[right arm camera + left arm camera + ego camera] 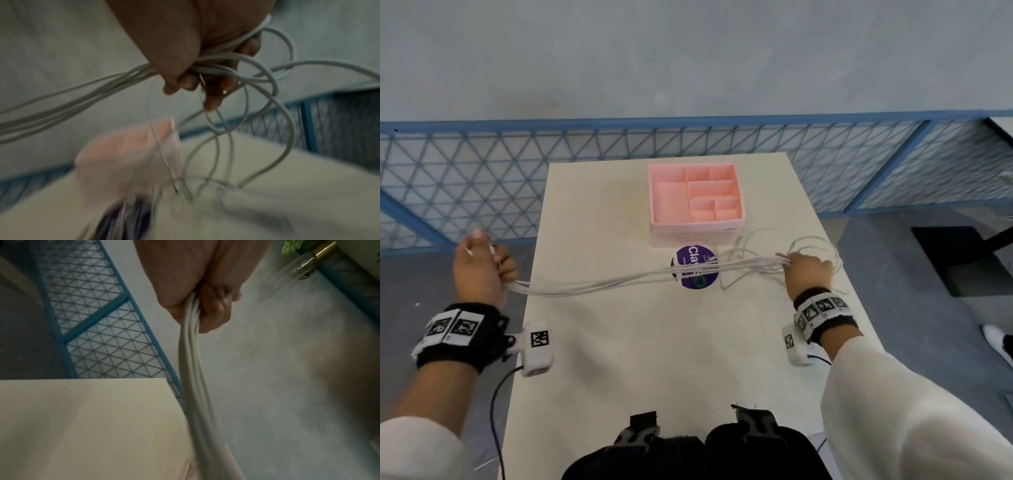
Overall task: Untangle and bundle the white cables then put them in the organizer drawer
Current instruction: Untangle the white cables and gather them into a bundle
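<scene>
Left hand off the table's left edge, raised, fingers curled tight round one end of the white cables. Several strands side by side leaving the fist, clear in left wrist view. Blue mesh fence behind, grey floor below.

Cables stretched in a shallow sag from left fist across the table toward the right, above the surface, passing over a round purple sticker at table centre. Pink organizer drawer just behind the sticker, toward the far edge, open-topped, compartments holding nothing. No cable inside it.

Right hand over the table's right side, fingers curled round the other end of the bundle. Loose loops fanning out past the fist to the right and back toward the drawer's near right corner; some hanging down to the table surface in right wrist view. That view blurred, so loop count unclear.

Marker bands and wrist cameras on both wrists.
</scene>
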Tool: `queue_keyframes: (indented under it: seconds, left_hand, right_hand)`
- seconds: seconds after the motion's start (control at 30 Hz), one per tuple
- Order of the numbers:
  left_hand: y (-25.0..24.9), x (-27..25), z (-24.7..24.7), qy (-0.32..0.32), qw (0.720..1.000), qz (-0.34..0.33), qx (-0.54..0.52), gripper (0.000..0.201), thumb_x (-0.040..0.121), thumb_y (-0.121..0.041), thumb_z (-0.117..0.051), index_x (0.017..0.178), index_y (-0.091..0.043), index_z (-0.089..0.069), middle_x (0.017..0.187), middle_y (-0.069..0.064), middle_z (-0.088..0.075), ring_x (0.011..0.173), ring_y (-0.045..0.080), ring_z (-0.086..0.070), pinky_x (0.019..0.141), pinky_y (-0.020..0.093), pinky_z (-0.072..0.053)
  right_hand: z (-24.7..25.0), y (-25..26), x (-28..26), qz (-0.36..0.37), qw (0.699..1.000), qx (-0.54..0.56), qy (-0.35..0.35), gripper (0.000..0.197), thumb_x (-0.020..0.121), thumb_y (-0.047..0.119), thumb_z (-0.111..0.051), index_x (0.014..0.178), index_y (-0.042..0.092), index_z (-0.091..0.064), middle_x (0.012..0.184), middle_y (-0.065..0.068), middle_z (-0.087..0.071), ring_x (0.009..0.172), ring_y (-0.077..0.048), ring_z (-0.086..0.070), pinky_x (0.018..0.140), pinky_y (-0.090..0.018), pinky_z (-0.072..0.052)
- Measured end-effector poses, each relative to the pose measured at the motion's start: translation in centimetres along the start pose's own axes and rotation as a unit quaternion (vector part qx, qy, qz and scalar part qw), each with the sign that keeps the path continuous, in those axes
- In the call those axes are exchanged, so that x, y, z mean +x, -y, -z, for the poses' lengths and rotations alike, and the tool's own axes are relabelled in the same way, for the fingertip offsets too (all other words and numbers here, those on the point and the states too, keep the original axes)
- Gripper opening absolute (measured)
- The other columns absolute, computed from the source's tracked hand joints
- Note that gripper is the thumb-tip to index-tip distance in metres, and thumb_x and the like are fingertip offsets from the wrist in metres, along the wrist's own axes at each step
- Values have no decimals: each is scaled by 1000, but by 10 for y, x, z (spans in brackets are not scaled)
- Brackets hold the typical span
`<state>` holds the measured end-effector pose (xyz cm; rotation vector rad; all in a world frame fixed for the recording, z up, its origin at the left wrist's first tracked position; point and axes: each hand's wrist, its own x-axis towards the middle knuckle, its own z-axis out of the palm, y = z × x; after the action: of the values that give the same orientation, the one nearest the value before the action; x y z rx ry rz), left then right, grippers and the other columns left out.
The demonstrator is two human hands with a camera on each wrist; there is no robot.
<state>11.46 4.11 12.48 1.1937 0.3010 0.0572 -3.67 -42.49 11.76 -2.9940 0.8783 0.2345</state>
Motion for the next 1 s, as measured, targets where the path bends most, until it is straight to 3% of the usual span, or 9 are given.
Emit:
queue_keyframes:
  seconds: [0.07, 0.13, 0.27, 0.37, 0.5, 0.63, 0.73, 0.87, 1.0]
  left_hand:
    - [0, 10, 4, 7, 1000, 17, -23, 32, 95, -45, -36, 71, -25, -35, 40, -15, -35, 44, 8, -11, 42, 19, -9]
    - [-4, 16, 5, -15, 999, 18, -35, 31, 95, -45, -35, 71, -25, -35, 41, -14, -35, 36, 3, -17, 39, 16, -11]
    - [0, 3, -17, -37, 998, -24, 37, 24, 96, -40, -39, 75, -29, -40, 42, -14, -38, 33, 0, -28, 39, 13, -15]
    - [8, -16, -49, 41, 992, -34, 118, 20, 97, -34, -41, 78, -30, -40, 40, -15, -42, 31, -1, -30, 36, 10, -21]
    - [9, -39, -80, 106, 986, -45, 118, 15, 94, -20, -52, 88, -33, -46, 43, -16, -44, 33, 0, -30, 37, 13, -20]
    - [16, -63, -93, 147, 972, -21, 181, 29, 80, -8, -69, 94, -30, -56, 48, -15, -49, 34, 0, -31, 35, 14, -24]
    - [38, -93, -107, 246, 922, 20, 298, 26, 69, -9, -78, 86, -18, -60, 63, -13, -60, 40, -3, -45, 42, 16, -33]
    - [83, -123, -121, 395, 806, 25, 440, 50, 64, -15, -84, 107, -11, -58, 93, -10, -57, 85, 0, -55, 75, 14, -39]
    - [103, -122, -119, 414, 783, 23, 464, 29, 78, -17, -73, 73, -28, -46, 66, -12, -61, 64, 7, -52, 61, 19, -38]
  right_hand:
    - [39, -4, 5, -44, 985, 73, -149, 32, 95, 27, -39, 98, 6, -63, 104, -20, -64, 102, -37, -54, 96, -49, -33]
    - [53, -4, 2, -60, 980, 68, -177, 44, 95, 38, -34, 96, 3, -61, 111, -22, -61, 105, -40, -52, 96, -53, -32]
    - [15, 8, -9, 31, 998, -54, 16, 32, 96, 30, -29, 107, 21, -58, 97, -4, -70, 86, -26, -62, 98, -43, -28]
    - [-16, 31, -22, 128, 988, -33, 85, 28, 97, 23, -30, 102, 17, -57, 97, -6, -71, 65, -26, -45, 96, -36, -28]
    - [-38, 61, -39, 179, 971, 44, 154, 23, 96, 24, -38, 101, 10, -56, 101, -16, -68, 92, -33, -61, 87, -35, -39]
    - [-43, 87, -56, 186, 962, 120, 157, 22, 93, 24, -45, 97, 6, -56, 97, -18, -66, 93, -34, -60, 76, -34, -44]
    - [-40, 102, -65, 189, 957, 185, 120, 17, 89, 27, -49, 84, 12, -54, 86, -15, -67, 82, -32, -59, 65, -30, -40]
    - [-29, 121, -71, 232, 939, 233, 102, 11, 86, 19, -51, 83, 9, -52, 76, -14, -60, 68, -25, -47, 61, -28, -35]
    - [-28, 113, -61, 250, 931, 239, 116, 15, 84, 18, -59, 93, 8, -52, 82, -14, -65, 69, -24, -51, 62, -28, -37]
